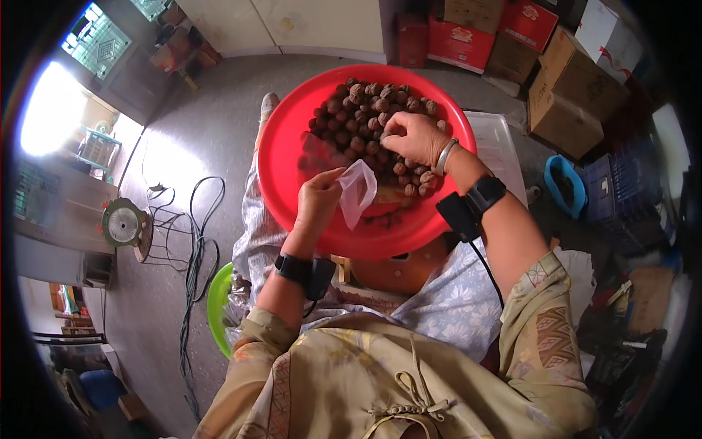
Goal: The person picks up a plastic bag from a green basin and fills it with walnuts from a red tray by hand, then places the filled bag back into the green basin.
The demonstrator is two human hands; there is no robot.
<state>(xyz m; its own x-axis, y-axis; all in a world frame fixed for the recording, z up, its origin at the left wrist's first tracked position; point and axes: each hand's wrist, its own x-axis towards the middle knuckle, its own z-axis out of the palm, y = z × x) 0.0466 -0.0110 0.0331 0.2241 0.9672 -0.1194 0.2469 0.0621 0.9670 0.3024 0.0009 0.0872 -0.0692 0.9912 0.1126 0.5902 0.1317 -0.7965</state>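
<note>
A wide red plastic basin [276, 172] rests in front of me with a heap of brown walnuts [349, 132] in it, and a few more lie apart near its front. My left hand [319, 199] is closed on the edge of a small translucent white plastic bag [359, 192], whose mouth hangs partly open over the basin. Above the right side of the heap is my right hand [418, 137], its fingers curled together close to the walnuts. What those fingers hold, if anything, is hidden from the camera.
Beneath the basin's right side shows a clear plastic lid or tray [501, 146]. A green basin [218, 311] with plastic bags stands by my left leg. Cables [196, 249] and a round fan [122, 222] are left; cardboard boxes [567, 110] and a blue bag-lined container [563, 186] are right.
</note>
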